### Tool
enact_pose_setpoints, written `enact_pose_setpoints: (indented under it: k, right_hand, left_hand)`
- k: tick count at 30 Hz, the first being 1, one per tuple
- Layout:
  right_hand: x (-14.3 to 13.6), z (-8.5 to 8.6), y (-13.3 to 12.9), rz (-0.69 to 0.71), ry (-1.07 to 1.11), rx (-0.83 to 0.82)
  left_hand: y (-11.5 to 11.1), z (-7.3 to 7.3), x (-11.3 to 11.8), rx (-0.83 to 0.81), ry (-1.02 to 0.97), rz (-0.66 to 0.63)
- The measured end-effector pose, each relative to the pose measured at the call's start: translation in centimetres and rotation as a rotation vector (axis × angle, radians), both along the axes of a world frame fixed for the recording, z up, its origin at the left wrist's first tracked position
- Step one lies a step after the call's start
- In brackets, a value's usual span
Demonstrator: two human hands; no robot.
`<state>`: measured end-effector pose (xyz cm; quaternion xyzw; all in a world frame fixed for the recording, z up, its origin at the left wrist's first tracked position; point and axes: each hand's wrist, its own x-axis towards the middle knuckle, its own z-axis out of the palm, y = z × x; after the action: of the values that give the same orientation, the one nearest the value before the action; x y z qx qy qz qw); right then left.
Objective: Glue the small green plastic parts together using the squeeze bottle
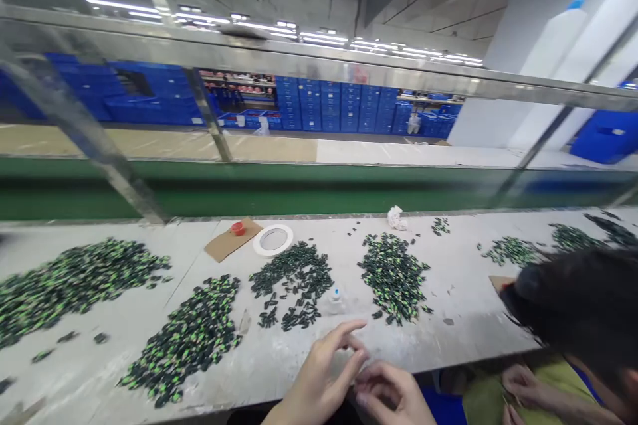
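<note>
My left hand (329, 368) is over the front edge of the table, its index finger raised and curved, its thumb and another fingertip close together. Against it is my right hand (393, 395), with fingers curled and thumb and index fingertip pressed together. Whatever lies between the fingertips is too small or hidden to make out. Just beyond the hands stands a small clear bottle (336, 302) with a blue tip. Piles of small dark parts lie around: an all-dark pile (294, 279) ahead, a green-marked pile (393, 275) to the right, and another (189, 339) to the left.
A white tape roll (273, 240) and a red cap (238, 228) on cardboard (224, 246) lie near the back edge. Crumpled white paper (397, 218) is there too. A co-worker (573, 319) sits close on the right. Metal posts (209, 116) rise behind the table.
</note>
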<state>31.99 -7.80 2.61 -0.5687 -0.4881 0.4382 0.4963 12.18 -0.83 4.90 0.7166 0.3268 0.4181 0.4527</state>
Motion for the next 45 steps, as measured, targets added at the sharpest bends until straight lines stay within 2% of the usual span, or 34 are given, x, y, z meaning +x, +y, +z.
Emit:
enact_pose_setpoints:
  k: [1, 3, 6, 9, 11, 13, 15, 16, 18, 20, 22, 25, 28, 31, 34, 37, 39, 42, 45]
  right_hand:
    - [-1.7, 0.1, 1.8, 0.071, -0.011, -0.03]
    - [-4.1, 0.0, 4.8, 0.087, -0.058, -0.054]
    - [-5.6, -0.6, 7.9, 0.106, -0.153, -0.024]
    - [-6.2, -1.3, 9.3, 0.138, -0.233, -0.002]
    - [-6.7, -1.9, 9.6, 0.081, -0.245, 0.001]
    - [-7.4, -2.5, 9.7, 0.003, -0.198, -0.007]
    - [-8.2, -3.2, 9.6, -0.071, -0.118, -0.011]
    - [-8.6, -3.4, 9.5, -0.113, -0.088, -0.005]
    - [-9.2, -3.6, 9.4, -0.223, -0.09, 0.017]
    - [-9.4, -3.5, 9.4, -0.346, -0.157, 0.03]
    - [-9.5, -3.1, 9.6, -0.417, -0.261, 0.03]
    - [-9.3, -2.5, 10.2, -0.39, -0.418, 0.039]
    - [-9.2, -2.4, 11.0, -0.316, -0.49, 0.06]
    - [-9.4, -2.5, 11.3, -0.315, -0.444, 0.062]
    - [-9.7, -2.3, 10.8, -0.314, -0.212, 0.07]
    - [-9.7, -2.0, 9.8, -0.296, 0.049, 0.116]
    - [-9.5, -1.9, 9.0, -0.272, 0.12, 0.121]
    - [-9.5, -2.0, 8.2, -0.243, 0.213, 0.14]
    - [-9.8, -2.0, 8.0, -0.275, 0.354, 0.164]
  left_hand:
    - [-0.7, -0.6, -1.9, 0.001, -0.027, 0.083]
    - [-1.7, -1.8, -5.0, -0.052, -0.02, 0.262]
    - [-2.4, -2.8, -8.7, -0.134, 0.028, 0.557]
    - [-2.0, -2.5, -11.8, -0.139, 0.08, 0.864]
    - [-1.1, -2.1, -13.8, -0.125, 0.109, 1.041]
    - [0.5, -1.9, -15.8, -0.056, 0.161, 1.139]
    - [2.9, -1.8, -17.6, 0.061, 0.277, 1.135]
    - [4.3, -1.8, -18.3, 0.129, 0.354, 1.083]
    - [7.4, -1.9, -19.5, 0.235, 0.537, 0.912]
    - [10.2, -2.1, -20.1, 0.299, 0.767, 0.668]
    - [12.4, -2.2, -20.2, 0.316, 0.829, 0.525]
    - [14.2, -2.4, -20.3, 0.328, 0.877, 0.387]
    - [14.7, -2.2, -20.6, 0.341, 0.907, 0.339]
    - [13.7, -1.5, -20.5, 0.358, 0.914, 0.342]
    - [10.9, -1.2, -19.1, 0.393, 0.861, 0.341]
    - [6.8, -2.0, -16.2, 0.421, 0.608, 0.245]
    - [4.1, -3.1, -14.0, 0.39, 0.521, 0.194]
    - [1.6, -4.7, -11.4, 0.358, 0.553, 0.344]
    - [0.9, -5.7, -9.9, 0.319, 0.575, 0.521]
